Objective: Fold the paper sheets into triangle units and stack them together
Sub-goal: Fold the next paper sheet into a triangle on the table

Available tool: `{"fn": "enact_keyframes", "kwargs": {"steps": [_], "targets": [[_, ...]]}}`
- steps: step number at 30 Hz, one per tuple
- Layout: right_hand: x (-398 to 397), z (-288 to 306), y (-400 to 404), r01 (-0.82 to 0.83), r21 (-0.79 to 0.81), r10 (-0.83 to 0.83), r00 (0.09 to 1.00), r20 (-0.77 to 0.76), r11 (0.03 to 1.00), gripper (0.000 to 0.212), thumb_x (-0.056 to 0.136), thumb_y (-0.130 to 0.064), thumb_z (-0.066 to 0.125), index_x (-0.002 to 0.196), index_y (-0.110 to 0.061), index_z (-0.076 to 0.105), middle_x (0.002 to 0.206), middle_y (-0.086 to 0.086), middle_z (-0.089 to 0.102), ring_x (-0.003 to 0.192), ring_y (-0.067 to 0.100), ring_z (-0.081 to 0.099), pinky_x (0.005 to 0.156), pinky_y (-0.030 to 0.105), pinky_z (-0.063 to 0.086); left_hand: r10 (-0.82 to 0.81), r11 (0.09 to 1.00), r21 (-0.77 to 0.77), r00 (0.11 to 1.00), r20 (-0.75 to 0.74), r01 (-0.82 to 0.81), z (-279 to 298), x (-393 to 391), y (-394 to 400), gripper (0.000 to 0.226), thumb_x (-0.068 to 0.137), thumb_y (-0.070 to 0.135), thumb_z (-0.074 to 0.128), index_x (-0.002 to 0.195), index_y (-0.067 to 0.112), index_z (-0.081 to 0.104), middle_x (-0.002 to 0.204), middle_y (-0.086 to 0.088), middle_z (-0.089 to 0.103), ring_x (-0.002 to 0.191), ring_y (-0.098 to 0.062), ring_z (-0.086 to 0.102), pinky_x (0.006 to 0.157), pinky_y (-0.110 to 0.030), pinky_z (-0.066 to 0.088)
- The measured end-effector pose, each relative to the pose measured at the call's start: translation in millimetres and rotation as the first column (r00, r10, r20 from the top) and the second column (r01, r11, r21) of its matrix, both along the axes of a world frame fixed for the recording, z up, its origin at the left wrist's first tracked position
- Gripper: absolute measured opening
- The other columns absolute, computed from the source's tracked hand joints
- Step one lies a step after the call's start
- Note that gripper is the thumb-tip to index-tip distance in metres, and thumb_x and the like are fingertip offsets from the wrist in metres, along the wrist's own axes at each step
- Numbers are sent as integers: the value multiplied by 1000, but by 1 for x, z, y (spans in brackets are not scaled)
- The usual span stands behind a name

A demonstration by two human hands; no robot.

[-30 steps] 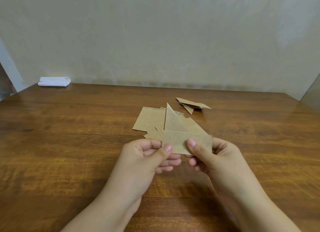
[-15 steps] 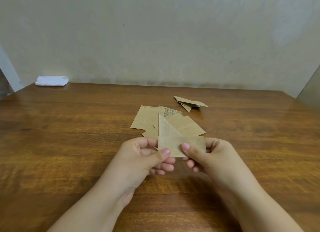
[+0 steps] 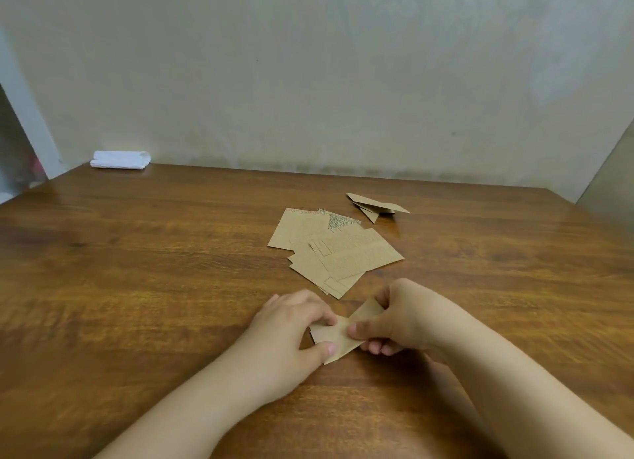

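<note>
— What have they got hold of there?

— A folded paper strip [image 3: 343, 331], brown, held low over the wooden table [image 3: 137, 287]. Both hands are on it. The left hand [image 3: 291, 324] pinches its near-left end, thumb on top near the lower corner, the other fingers curled over the upper edge. The right hand [image 3: 401, 318] pinches the other end, thumb pressed on the strip's face and fingers tucked beneath, while that end of the strip slants up and away.

— Is it lying flat on the table?

— Hard to say from here; it is down at the surface or just above it.

— And the rest of the paper?

— Just beyond the grip, a loose pile of paper sheets [image 3: 336, 252], fanned and overlapping, print showing on some of them. Further past that, up and to the right of the grip, the folded triangle units [image 3: 374, 206] sit together, apart from the pile.

— Anything else about?

— A folded white cloth [image 3: 120, 159] far off to the left of the hands, at the table's back edge against the wall [image 3: 308, 81].
</note>
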State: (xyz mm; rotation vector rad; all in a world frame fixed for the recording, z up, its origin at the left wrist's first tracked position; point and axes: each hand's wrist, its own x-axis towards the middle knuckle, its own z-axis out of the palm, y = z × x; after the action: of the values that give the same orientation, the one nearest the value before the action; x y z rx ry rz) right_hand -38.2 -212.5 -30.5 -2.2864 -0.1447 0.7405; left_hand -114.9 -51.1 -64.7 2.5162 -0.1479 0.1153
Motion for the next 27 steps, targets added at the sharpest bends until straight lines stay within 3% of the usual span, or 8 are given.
{"fn": "enact_keyframes", "kwargs": {"steps": [3, 6, 8, 11, 18, 23, 27], "targets": [[-5, -4, 0, -10, -225, 57, 977, 206, 974, 26, 76, -41, 76, 86, -19, 65, 66, -4, 71, 56, 8, 61, 61, 26, 52, 20, 999, 29, 1000, -13, -20, -2, 0, 1, 30, 89, 40, 60, 119, 39, 57, 116, 26, 48, 116, 7, 38, 120, -33, 7], [-13, -12, -6, 81, -381, 105, 890, 443, 921, 48, 67, -65, 71, 90, -29, 49, 81, -12, 58, 75, 9, 57, 65, 27, 51, 24, 999, 49, 1000, -14, -23, -2, 1, 2, 33, 88, 43, 60, 121, 41, 56, 118, 26, 48, 122, 7, 38, 120, -36, -3], [-17, -22, -12, 103, -375, 134, 822, 554, 922, 54, 65, -72, 66, 90, -31, 41, 84, -15, 49, 82, 11, 53, 64, 28, 46, 15, 998, 68, 1000, -2, -15, -3, 0, 2, 34, 89, 43, 58, 122, 45, 51, 118, 26, 47, 121, 7, 38, 119, -39, -5], [-22, -34, -16, 25, -274, 174, 715, 677, 962, 45, 72, -65, 64, 80, -33, 33, 81, -16, 44, 83, 11, 47, 70, 28, 38, -14, 997, 82, 1000, 7, 13, -6, 0, 2, 34, 91, 42, 55, 123, 51, 47, 116, 27, 45, 122, 7, 35, 117, -44, -10], [-26, -36, -16, -56, -291, 254, 662, 705, 955, 24, 89, -51, 53, 77, -32, 45, 81, -13, 45, 88, 10, 42, 77, 27, 27, -8, 997, 81, 1000, -9, 9, -10, 2, 3, 32, 93, 43, 52, 124, 50, 55, 118, 31, 40, 125, 9, 29, 116, -45, -16], [-35, -29, -12, -257, -157, 295, 690, 661, 954, 18, 85, -43, 63, 74, -33, 52, 81, -14, 54, 84, 7, 49, 83, 27, 39, -8, 997, 79, 1000, -6, 9, -11, 3, 3, 30, 93, 46, 53, 122, 49, 57, 115, 29, 42, 124, 9, 30, 117, -46, -14], [-33, -22, -10, -257, -137, 288, 760, 583, 957, 15, 83, -38, 67, 73, -28, 62, 83, -9, 62, 80, 6, 55, 81, 26, 46, -7, 997, 78, 1000, -13, 8, -9, 3, 2, 30, 95, 38, 51, 122, 49, 57, 115, 28, 42, 124, 8, 31, 117, -47, -13]]}}
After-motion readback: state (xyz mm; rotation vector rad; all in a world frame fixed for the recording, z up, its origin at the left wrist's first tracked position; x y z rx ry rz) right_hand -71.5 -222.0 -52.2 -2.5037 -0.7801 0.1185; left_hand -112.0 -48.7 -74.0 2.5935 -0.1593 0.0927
